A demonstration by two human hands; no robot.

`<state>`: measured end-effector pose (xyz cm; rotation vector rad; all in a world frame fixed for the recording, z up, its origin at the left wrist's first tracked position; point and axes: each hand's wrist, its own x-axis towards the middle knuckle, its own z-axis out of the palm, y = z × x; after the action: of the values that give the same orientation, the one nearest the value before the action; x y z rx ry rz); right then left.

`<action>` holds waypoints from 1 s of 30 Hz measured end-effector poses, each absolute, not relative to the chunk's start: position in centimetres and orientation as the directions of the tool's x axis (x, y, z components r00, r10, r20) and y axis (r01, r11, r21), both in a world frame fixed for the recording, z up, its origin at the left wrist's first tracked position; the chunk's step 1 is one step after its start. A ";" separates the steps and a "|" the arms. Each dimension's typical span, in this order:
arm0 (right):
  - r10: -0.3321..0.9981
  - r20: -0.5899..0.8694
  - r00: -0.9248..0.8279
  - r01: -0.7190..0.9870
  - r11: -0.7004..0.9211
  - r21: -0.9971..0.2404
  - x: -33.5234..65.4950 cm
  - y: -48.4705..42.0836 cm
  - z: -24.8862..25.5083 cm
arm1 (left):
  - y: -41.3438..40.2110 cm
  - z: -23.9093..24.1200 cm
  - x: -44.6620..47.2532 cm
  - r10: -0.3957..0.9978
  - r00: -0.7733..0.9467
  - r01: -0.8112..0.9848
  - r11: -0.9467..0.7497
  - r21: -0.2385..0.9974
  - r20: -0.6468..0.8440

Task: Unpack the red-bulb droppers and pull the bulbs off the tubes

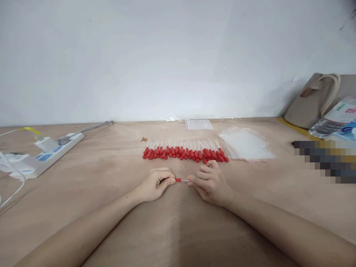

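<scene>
Left hand (158,184) pinching the red end (178,180), right hand (213,184) the pale part (184,180), I seem midway through handling one slim stick (182,180), nearer me than the red-tipped row (181,151), probably needing a light, level pinch next.

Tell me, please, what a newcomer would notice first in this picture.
A row of red-ended sticks across the middle of the table catches the eye first. Nearer, the left hand and right hand hold a red and clear stick between them. Beside the row's right end lies a pile of plastic bags.

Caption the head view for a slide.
Left hand and right hand hold a red-ended piece near a similar row.
</scene>
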<state>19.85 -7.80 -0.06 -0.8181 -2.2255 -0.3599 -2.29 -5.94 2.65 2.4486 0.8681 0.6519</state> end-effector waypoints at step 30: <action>0.664 0.645 -0.378 0.776 0.607 -0.170 24.0 -7.1 0.3 | -4.5 1.8 -6.4 0.831 0.422 0.717 -0.551 0.427 0.362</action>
<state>24.03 -7.09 0.31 -1.1300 -2.1426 -0.2095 -6.37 -4.54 1.76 2.4685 1.3645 0.8077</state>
